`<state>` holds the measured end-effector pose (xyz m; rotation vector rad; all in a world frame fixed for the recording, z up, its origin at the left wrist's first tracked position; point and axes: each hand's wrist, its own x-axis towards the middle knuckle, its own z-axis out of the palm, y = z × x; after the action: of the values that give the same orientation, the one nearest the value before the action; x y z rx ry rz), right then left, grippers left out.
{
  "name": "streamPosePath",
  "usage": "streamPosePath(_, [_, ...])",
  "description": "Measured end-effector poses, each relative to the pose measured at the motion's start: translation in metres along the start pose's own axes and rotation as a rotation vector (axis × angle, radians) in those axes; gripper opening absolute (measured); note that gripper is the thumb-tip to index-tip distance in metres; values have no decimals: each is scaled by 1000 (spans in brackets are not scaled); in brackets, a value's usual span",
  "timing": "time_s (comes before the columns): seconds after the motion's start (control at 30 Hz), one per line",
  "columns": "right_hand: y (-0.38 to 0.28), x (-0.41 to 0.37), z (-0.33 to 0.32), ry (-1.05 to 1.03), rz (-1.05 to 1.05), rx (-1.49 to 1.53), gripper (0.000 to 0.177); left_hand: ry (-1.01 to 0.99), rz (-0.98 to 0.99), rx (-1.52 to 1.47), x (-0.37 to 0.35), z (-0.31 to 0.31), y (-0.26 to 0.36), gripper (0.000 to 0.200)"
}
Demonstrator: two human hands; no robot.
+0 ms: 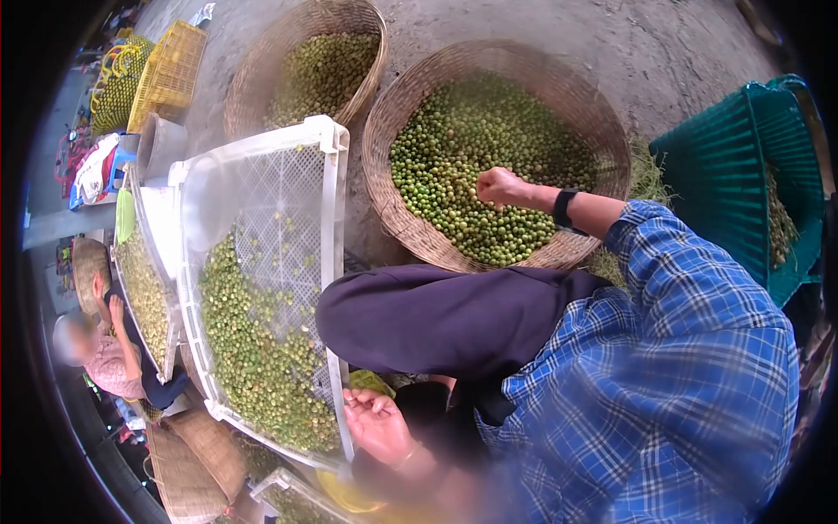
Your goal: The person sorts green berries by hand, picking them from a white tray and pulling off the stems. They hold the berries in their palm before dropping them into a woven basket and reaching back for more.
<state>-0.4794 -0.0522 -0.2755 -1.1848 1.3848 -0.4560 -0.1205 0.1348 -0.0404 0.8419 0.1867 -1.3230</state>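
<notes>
My right hand [503,188], with a dark band at the wrist, is closed in a fist over small round green fruits [454,196] in a wide woven basket [384,188]. What its fingers hold, if anything, is hidden. Beside the near edge of a white mesh tray [335,236], my left hand [381,426] is turned palm up. Its fingers are loosely bent, and I see nothing in them. Halved or cut green fruits [262,367] cover much of the tray, which leaves its upper part as bare mesh.
Another woven basket [377,61] of fruits stands farther up. A green ribbed basket [711,175] with stalks is at right. On the left, a person [113,349] sits by another loaded tray [144,297]. Yellow crates [170,74] stand at upper left, and woven baskets [188,476] at lower left.
</notes>
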Motion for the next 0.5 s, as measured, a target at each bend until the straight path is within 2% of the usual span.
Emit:
streamPosePath(0.03, [12, 11, 8, 56, -119, -219, 10, 44, 11, -2, 0, -1, -2, 25])
streamPosePath(0.1, [18, 29, 25, 167, -363, -656, 11, -2, -28, -10, 0, -6, -3, 26])
streamPosePath(0.13, [16, 26, 26, 91, -371, -792, 12, -22, -49, -14, -2, -7, -3, 26])
streamPosePath(0.23, [14, 33, 41, 105, -380, -1072, 10, -87, -63, -18, -6, -5, -4, 26])
streamPosePath(0.3, [3, 36, 47, -7, -283, -1203, 14, -65, -60, -49, -6, -3, -4, 26])
streamPosePath(0.37, [-3, 26, 43, -24, -358, -1187, 14, -78, -68, -52, -3, 0, -6, 27])
streamPosePath(0.43, [5, 22, 38, 86, -290, -1036, 15, -118, -74, -30, -1, 1, -5, 28])
streamPosePath(0.5, [8, 16, 30, 37, -151, -915, 16, -144, -77, -45, 1, 3, -5, 29])
